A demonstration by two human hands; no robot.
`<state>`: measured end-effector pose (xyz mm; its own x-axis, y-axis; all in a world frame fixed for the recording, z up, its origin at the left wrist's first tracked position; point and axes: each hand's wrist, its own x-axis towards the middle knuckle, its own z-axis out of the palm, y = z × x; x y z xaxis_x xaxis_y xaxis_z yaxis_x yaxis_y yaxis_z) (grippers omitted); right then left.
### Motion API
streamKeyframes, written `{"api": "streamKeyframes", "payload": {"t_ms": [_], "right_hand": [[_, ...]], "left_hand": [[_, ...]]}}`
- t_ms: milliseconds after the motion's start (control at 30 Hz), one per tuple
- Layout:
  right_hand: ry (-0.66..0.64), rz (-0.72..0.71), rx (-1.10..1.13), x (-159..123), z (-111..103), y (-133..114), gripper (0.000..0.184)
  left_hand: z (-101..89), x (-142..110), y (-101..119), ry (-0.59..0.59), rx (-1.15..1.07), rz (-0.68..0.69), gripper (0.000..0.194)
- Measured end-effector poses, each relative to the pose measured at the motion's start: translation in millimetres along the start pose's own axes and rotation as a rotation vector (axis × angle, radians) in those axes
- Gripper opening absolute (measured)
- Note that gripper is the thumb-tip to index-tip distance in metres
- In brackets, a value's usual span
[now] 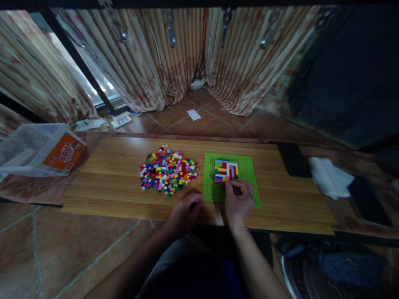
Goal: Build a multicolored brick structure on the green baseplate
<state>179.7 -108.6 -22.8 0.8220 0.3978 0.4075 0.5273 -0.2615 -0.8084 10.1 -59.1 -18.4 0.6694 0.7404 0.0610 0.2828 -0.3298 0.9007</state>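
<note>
A green baseplate lies on a wooden board. A small block of joined coloured bricks stands on the baseplate. My right hand rests on the plate's near part, its fingers pinched at the bottom edge of that block, on a small orange brick. My left hand lies curled on the board at the plate's left near corner, fingers closed; what it holds, if anything, is hidden. A pile of loose coloured bricks lies left of the plate.
A clear plastic box with an orange label sits at the left. A black flat object, a white cloth and a dark phone lie at the right. Curtains hang behind, over a tiled floor.
</note>
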Motion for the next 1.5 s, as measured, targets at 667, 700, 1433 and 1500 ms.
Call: {"api": "streamKeyframes", "payload": {"t_ms": [667,700,1433,1500], "right_hand": [[-0.161,-0.073,-0.017,10,-8,6,0.026],[-0.158,-0.087,-0.04,10,-7,6,0.026],[-0.035,-0.045,-0.061,3,-2,5,0.021],[-0.031,-0.041,-0.057,3,-2,5,0.021]], "left_hand": [[0.1,1,-1,0.0,0.021,0.015,0.017],[0.3,1,-1,0.001,0.022,0.022,0.017],[0.0,1,2,0.009,0.033,0.024,0.017],[0.1,0,2,0.012,0.037,0.026,0.017]]}}
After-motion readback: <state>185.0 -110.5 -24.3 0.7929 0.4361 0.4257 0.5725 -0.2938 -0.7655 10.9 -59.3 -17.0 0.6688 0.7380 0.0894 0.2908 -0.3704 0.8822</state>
